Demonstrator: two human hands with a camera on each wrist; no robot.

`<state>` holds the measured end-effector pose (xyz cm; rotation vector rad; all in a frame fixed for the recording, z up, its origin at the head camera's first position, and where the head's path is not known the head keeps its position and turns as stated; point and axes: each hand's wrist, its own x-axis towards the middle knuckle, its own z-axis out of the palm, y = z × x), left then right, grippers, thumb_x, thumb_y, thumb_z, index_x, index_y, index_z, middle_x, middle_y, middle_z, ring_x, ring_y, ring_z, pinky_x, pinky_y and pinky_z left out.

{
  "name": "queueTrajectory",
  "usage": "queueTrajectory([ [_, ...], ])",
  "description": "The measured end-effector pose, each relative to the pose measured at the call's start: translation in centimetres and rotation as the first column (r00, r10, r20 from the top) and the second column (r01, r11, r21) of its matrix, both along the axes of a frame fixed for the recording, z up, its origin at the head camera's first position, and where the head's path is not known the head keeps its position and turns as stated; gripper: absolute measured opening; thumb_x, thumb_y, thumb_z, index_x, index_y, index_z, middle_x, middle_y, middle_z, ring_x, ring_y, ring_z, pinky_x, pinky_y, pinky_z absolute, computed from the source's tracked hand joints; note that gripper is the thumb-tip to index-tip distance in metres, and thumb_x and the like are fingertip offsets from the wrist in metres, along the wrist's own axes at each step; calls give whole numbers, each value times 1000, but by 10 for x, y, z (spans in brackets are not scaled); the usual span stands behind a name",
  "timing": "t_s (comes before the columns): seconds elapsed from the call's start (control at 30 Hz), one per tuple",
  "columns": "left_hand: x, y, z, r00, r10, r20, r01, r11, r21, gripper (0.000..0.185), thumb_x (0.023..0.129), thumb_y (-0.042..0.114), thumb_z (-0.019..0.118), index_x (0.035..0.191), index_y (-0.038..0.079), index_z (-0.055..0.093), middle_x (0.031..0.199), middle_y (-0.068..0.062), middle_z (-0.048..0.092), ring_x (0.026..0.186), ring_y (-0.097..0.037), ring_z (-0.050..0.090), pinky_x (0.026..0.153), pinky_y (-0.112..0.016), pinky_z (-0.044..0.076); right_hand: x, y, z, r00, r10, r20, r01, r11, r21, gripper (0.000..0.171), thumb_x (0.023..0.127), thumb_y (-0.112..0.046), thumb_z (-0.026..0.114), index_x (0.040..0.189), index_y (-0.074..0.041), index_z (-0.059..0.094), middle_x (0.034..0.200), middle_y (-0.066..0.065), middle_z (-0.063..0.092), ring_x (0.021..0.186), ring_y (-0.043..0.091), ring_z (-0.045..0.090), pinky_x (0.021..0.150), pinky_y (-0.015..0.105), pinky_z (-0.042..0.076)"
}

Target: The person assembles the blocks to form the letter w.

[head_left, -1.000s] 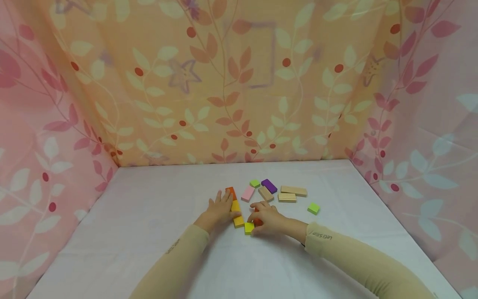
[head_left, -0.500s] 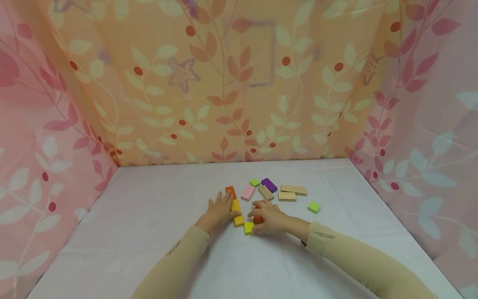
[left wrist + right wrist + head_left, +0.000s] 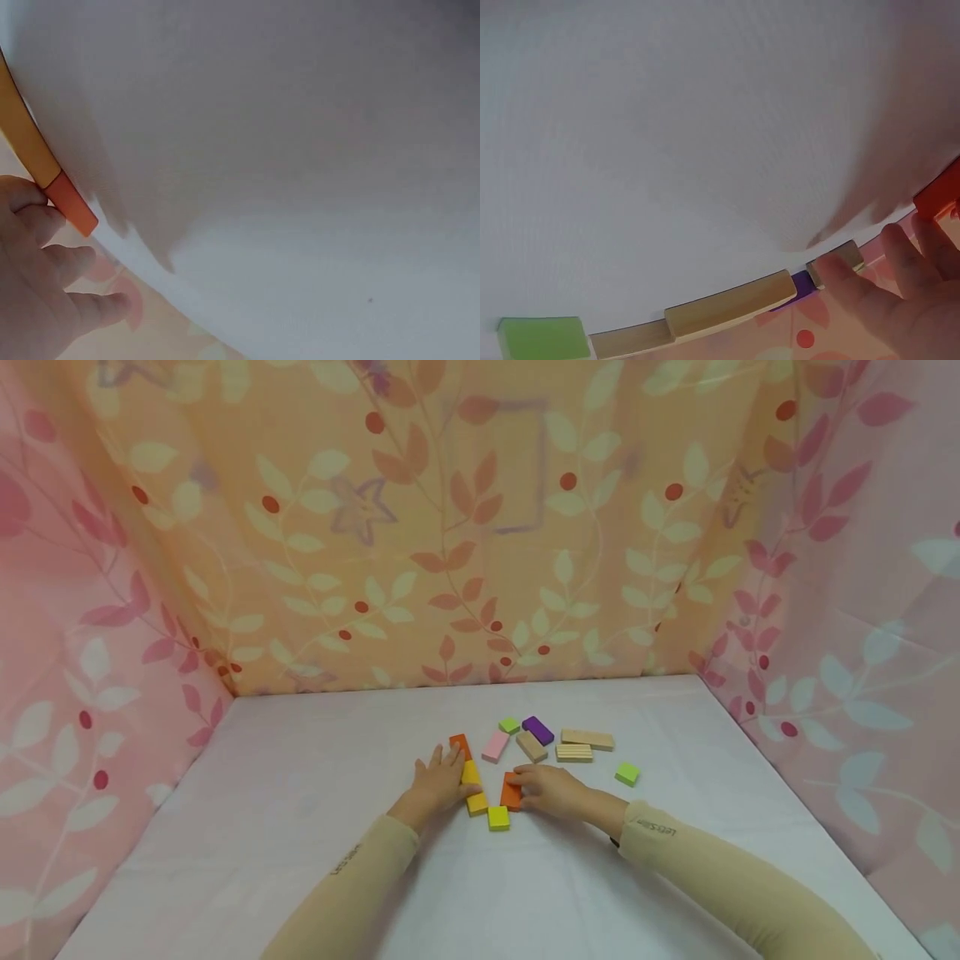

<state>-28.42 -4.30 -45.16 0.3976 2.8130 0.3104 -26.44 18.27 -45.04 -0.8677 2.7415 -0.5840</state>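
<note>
A row of orange and yellow blocks lies mid-table, the flat, open-fingered left hand steadying it. The right hand pinches an orange block beside the row. Seemingly half-built: a yellow cube and seven scattered blocks remain unplaced.

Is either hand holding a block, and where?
The right hand grips the orange block at its right side; the left hand rests flat against the orange-yellow row.

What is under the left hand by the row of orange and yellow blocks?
The left hand rests flat beside the block row, touching it. The white table beneath the palm is covered, unseen.
</note>
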Motion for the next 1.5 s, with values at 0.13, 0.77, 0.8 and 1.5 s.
queueTrajectory([
  [0.13,-2,-1,-5,1000,-1,3,1,1000,-1,81,94,54,54,151,2,30,160,-12,22,147,-36,11,112,-63,11,-2,-1,0,999,-21,47,23,999,-48,49,87,-23,74,130,-3,61,135,19,55,126,36,50,104,51,38],
  [0.77,2,-4,-3,1000,-11,-10,11,1000,-2,82,93,54,55,151,2,30,160,-13,22,146,-38,11,111,-65,11,1,-3,2,999,-33,38,32,999,17,44,87,-16,73,129,-6,62,137,14,55,127,33,50,103,52,40],
  [0.8,1,-4,-3,1000,-11,-10,11,1000,-7,82,93,54,54,151,1,30,160,-12,22,146,-37,11,111,-64,12,1,-3,2,999,-34,38,33,999,19,44,87,-16,73,129,-7,62,137,14,55,127,33,50,103,53,40],
  [1.5,1,-4,-7,1000,-9,-13,9,1000,-11,83,93,55,54,152,3,30,160,-12,21,146,-37,13,111,-65,12,-8,2,5,980,-128,154,148,982,-121,38,91,-15,67,127,-4,62,132,14,56,124,33,49,105,53,37],
])
